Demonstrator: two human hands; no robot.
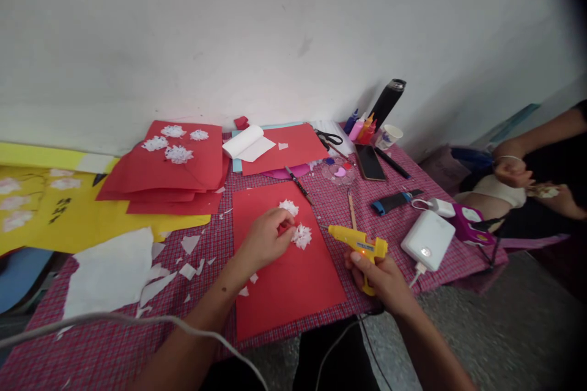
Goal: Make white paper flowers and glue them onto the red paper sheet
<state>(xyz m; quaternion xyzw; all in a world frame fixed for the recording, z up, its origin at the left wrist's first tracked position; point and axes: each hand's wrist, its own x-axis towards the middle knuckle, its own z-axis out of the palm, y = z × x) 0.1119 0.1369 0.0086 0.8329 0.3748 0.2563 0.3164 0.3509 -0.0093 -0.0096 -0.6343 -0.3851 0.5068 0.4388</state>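
A yellow hot glue gun (pixel 353 238) is in my right hand (pixel 378 275), its nozzle pointing left toward the red paper sheet (pixel 288 293). On that sheet sit two white paper flowers, an upper one (pixel 288 206) and a lower one (pixel 302 236). My left hand (pixel 270 234) is right beside them with its fingers curled into a pinch at the lower flower's edge. What the fingertips hold, if anything, is too small to make out. Small white paper scraps (pixel 244 291) lie on the sheet near my left wrist.
Red sheets with white flowers (pixel 178 174) are stacked at left. Torn white paper (pixel 110 275) and a cable (pixel 151 319) lie closer. Behind are a paint palette (pixel 338 171), phone (pixel 370 162) and black bottle (pixel 387 101). A box cutter (pixel 395 201) and white adapter (pixel 427 240) stand right; another person sits beyond.
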